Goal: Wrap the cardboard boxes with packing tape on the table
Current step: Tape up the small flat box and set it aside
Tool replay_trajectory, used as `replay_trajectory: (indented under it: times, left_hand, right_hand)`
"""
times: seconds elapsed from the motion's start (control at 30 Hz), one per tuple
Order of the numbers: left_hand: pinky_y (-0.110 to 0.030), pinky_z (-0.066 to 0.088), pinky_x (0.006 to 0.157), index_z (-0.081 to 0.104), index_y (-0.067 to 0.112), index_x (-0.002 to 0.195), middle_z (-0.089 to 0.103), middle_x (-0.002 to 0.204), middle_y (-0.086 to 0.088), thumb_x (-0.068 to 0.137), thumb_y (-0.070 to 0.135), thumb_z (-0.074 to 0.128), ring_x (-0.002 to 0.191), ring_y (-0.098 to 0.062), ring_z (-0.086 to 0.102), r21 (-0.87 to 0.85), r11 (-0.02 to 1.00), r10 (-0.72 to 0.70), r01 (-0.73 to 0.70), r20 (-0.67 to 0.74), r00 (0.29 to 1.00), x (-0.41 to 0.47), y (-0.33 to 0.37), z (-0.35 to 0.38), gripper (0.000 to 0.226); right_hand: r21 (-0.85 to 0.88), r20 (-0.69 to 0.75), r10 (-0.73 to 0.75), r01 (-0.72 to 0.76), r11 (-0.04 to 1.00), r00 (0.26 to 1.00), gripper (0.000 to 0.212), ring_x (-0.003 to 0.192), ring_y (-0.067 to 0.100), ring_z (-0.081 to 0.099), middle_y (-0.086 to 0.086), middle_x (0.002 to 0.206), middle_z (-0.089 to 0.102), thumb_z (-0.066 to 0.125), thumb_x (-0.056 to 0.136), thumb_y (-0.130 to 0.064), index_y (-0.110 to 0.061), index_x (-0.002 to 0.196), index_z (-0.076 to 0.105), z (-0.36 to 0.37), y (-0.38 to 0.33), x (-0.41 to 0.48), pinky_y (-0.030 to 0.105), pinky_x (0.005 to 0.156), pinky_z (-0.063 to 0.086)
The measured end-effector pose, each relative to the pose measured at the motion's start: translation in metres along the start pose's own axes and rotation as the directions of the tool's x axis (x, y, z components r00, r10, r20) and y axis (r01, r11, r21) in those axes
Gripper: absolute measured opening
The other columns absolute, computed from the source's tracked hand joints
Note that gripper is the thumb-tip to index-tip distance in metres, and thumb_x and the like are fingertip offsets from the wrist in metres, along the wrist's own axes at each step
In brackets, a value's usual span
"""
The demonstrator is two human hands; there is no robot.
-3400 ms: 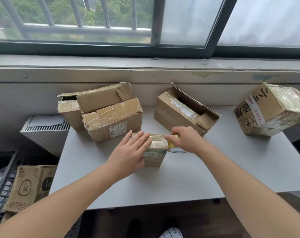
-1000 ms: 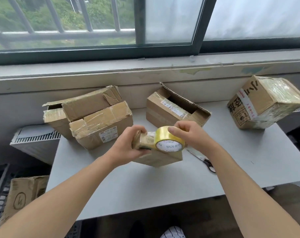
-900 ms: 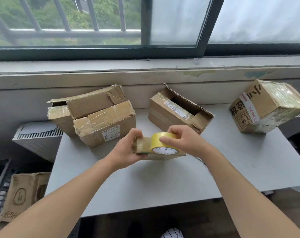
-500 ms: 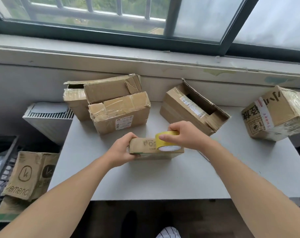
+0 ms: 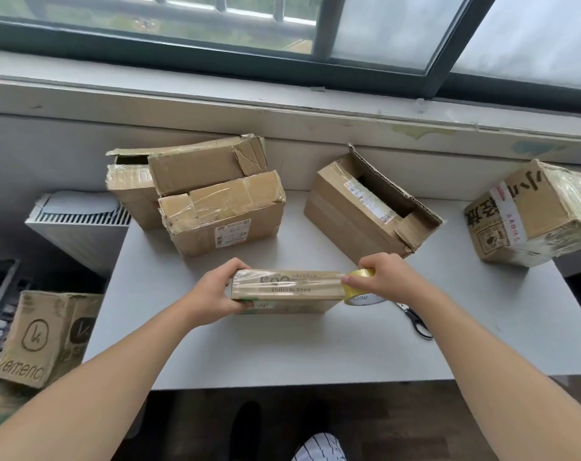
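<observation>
Rightward goes the tape roll: half a second back it sat over the top of the small box, and now it hangs just past the box's right end. The box itself, lifted and tilted a second ago, now looks to be lying flat on the white table, near its middle and in front of the other cartons.

A glossy strip of clear tape runs along the box's top face from end to end, so one long pass seems to be laid. The left hand grips the left end of the box, thumb on top and fingers curled round the front edge, pinning it. The right hand is closed round the roll, with a fingertip pressed where the tape leaves the top edge.

My reading is that the strip next has to be carried down over the right end or cut off; the scissors lie on the table just beside the right wrist (handy for that). Whether tape already covers the underside cannot be told.

Plenty is left of the task: the open carton behind has its flaps up, while the stacked boxes at the back left and the big box at the far right already carry tape.
</observation>
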State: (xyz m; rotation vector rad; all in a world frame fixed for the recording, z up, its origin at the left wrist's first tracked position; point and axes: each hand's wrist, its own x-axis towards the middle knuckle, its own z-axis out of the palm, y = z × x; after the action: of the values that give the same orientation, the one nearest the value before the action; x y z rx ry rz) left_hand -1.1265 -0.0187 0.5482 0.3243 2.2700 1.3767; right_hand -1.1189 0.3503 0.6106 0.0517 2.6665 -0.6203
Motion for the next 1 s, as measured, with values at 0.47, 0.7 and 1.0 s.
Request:
replay_trajectory:
  times: [0.47,0.7,1.0]
  left_hand:
    - [-0.056,0.039,0.112,0.045,0.022,0.141,0.050,0.142,0.002,0.082,0.047,0.078,0.132,-0.024,0.046,0.655,0.751,0.125,-0.082,-0.019,0.992,0.003,0.000,0.005,0.071]
    - [-0.071,-0.007,0.118,-0.012,0.004,0.160,-0.008,0.171,-0.012,0.087,0.071,0.051,0.157,-0.031,-0.014,0.943,0.314,-0.016,-0.108,0.119,0.993,0.024,0.064,0.063,0.118]
    - [-0.065,0.004,0.123,0.000,0.005,0.161,0.019,0.164,-0.013,0.083,0.071,0.059,0.156,-0.033,0.008,0.911,0.372,0.044,-0.179,0.175,0.984,0.070,0.109,0.145,0.118]
  right_hand:
    - [0.060,0.089,0.020,-0.026,0.998,0.996,0.063,0.070,0.020,0.055,0.000,0.067,0.055,0.065,0.079,-0.076,-0.013,0.072,0.060,0.012,0.011,0.013,0.032,0.060,0.041]
    - [0.056,0.110,0.005,-0.011,0.998,0.994,0.060,0.066,0.017,0.051,0.001,0.067,0.053,0.065,0.086,-0.070,-0.011,0.074,0.060,0.013,0.011,0.014,0.032,0.058,0.037]
    - [-0.010,0.111,-0.014,0.015,1.000,0.994,0.043,0.078,0.021,0.055,-0.004,0.071,0.058,0.060,0.093,-0.059,-0.025,0.067,0.054,0.012,0.010,0.013,0.037,0.070,0.048]
